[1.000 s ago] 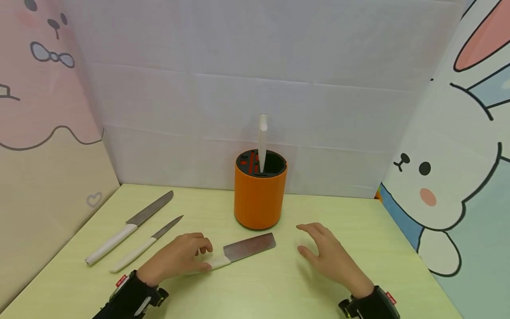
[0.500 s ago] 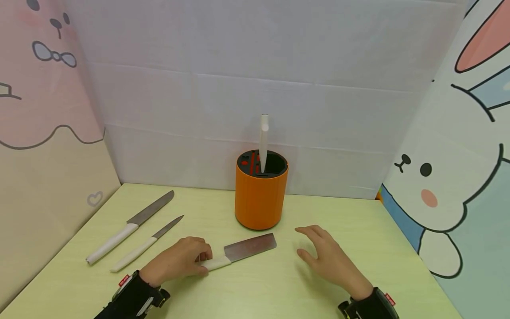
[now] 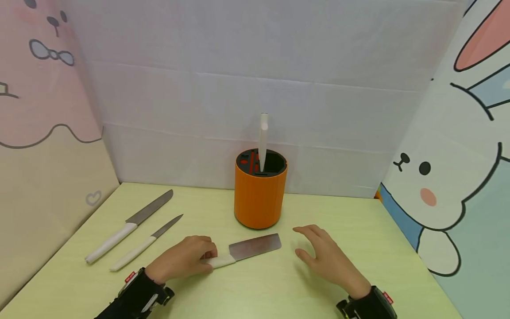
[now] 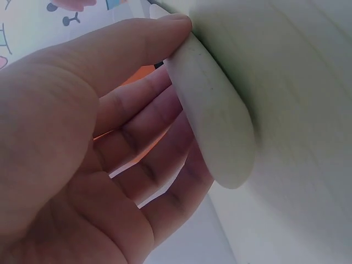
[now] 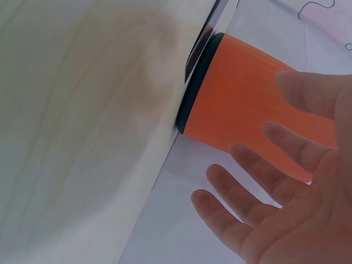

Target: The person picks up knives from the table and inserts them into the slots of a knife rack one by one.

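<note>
A cleaver point(image 3: 256, 247) with a broad blade and white handle lies on the table in front of the orange knife holder point(image 3: 260, 201). My left hand point(image 3: 187, 258) pinches its handle point(image 4: 212, 110) between thumb and fingertips, as the left wrist view shows. The blade points right, toward my right hand point(image 3: 330, 257). That hand holds nothing; its fingers are spread and relaxed over the table, right of the blade. In the right wrist view the loose fingers point(image 5: 247, 203) overlap the orange holder.
One white-handled knife point(image 3: 263, 141) stands upright in the holder's black slotted top. To the left lie a large kitchen knife point(image 3: 129, 227) and a smaller knife point(image 3: 147, 243) on the pale table point(image 3: 255, 297). A white sheet point(image 3: 179, 110) rises behind the table.
My left hand has closed its grip on the cleaver's handle, and the cleaver has shifted slightly right. My right hand has drifted a little left.
</note>
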Available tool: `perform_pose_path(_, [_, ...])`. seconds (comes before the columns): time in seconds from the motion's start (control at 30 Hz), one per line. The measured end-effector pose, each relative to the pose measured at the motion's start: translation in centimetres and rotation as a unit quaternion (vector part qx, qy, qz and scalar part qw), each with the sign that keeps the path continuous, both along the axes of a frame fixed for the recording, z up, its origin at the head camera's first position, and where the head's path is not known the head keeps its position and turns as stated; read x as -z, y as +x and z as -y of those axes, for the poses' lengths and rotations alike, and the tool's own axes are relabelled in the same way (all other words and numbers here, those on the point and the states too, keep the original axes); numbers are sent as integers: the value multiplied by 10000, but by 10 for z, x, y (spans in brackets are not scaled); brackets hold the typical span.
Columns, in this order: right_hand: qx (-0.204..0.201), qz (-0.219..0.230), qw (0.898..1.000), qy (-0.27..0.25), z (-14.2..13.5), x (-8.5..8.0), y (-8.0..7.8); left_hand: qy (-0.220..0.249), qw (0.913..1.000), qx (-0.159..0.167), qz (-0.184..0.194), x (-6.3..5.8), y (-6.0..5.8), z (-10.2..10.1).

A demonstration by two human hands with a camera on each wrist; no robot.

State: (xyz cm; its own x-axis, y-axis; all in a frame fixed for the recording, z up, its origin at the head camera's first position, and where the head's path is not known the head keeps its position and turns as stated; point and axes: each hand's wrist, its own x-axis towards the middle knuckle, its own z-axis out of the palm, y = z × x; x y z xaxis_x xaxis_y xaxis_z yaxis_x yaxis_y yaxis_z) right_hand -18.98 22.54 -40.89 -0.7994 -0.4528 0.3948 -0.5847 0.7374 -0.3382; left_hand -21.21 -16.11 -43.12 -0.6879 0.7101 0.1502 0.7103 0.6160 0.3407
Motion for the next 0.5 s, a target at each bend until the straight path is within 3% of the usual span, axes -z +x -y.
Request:
perform_pose_path(0.27, [32,124,9999,84,3,1,0,32,9994,303,-174,0,-8,-21])
perform_pose_path(0.5, [-14,126,9999,97,5,1,0,-87,9993,368,34,-1,-14,-40])
